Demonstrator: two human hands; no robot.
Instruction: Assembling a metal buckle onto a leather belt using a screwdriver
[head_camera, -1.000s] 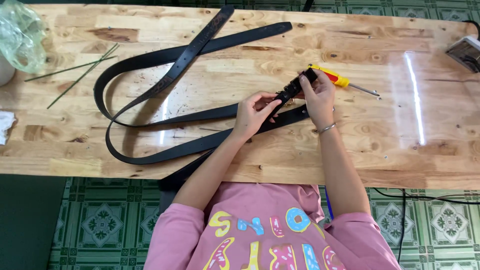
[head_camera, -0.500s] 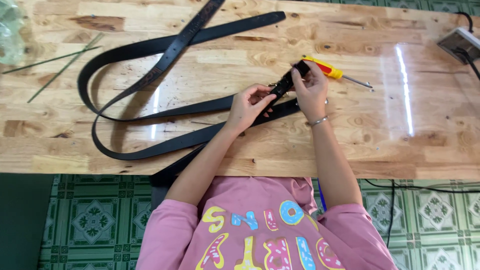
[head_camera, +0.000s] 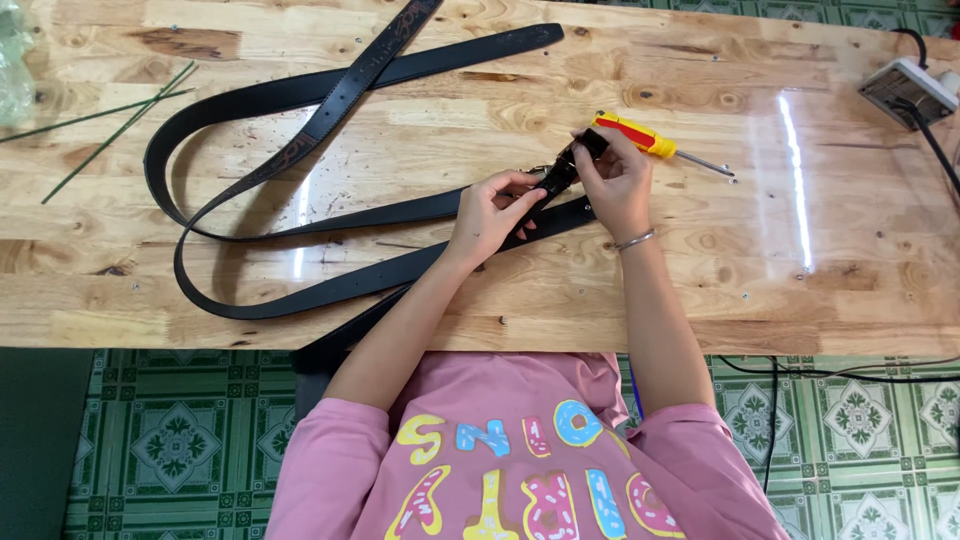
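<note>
Both grips pinch the black belt end (head_camera: 562, 172): left hand (head_camera: 492, 212) below, right hand (head_camera: 618, 180) arched above.

Single head-worn view — looking steeply down, close over wooden table (head_camera: 800, 300)

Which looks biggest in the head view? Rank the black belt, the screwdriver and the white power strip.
1. black belt, by far the largest.
2. screwdriver.
3. white power strip, cut off by the frame edge, so unsure against the screwdriver.
</note>
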